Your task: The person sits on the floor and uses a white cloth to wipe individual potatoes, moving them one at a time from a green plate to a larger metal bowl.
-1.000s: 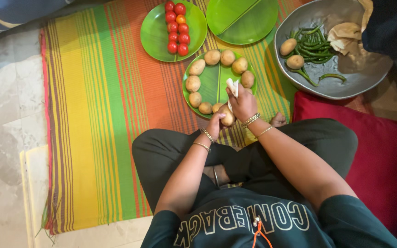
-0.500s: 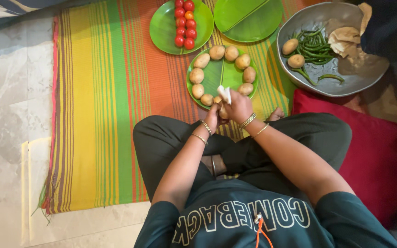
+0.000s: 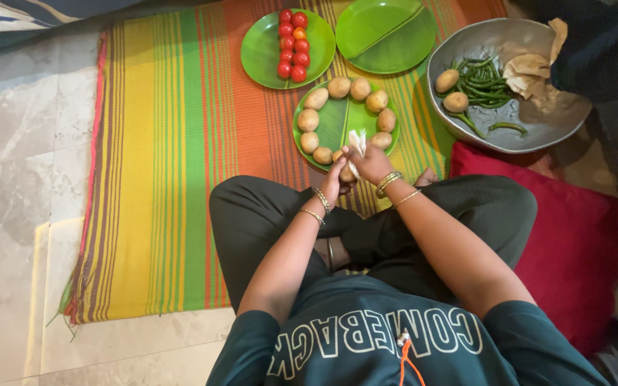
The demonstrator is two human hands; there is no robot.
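head view: my left hand (image 3: 334,184) grips a potato (image 3: 347,173) at the plate's (image 3: 337,121) 6 o'clock rim; right hand (image 3: 372,163) pinches a cloth (image 3: 357,141) against it, wiping. next, i'd judge, turning it.

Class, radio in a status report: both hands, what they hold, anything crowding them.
Left hand gripping a potato at the plate's near rim. Right hand holding a white cloth against it. Ring of potatoes on the green plate close by; nothing blocking.
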